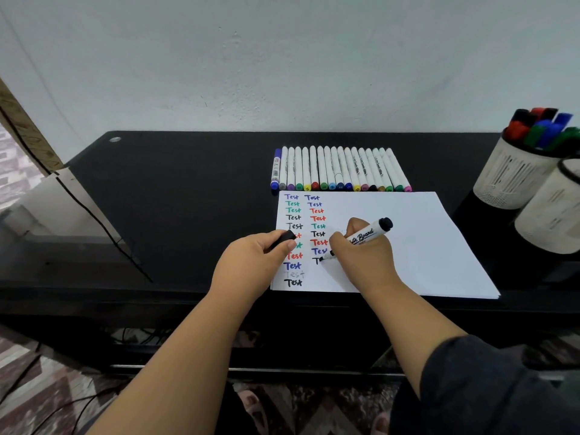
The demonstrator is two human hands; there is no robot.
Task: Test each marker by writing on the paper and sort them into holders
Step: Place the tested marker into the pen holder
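Observation:
A white sheet of paper (408,233) lies on the black desk, with two columns of the word "Test" in several colours at its left side. My right hand (361,255) grips a black whiteboard marker (365,236), its tip touching the paper at the bottom of the second column, where a black "T" shows. My left hand (251,259) holds the marker's black cap (284,238) at the paper's left edge. A row of white markers with coloured caps (340,171) lies just behind the paper. Two white mesh holders stand at the right.
The far holder (514,174) contains several red, blue, green and black markers; the near holder (552,211) shows no contents from here. The black desk (172,199) stands against a pale wall. Cables hang at the left and under the desk.

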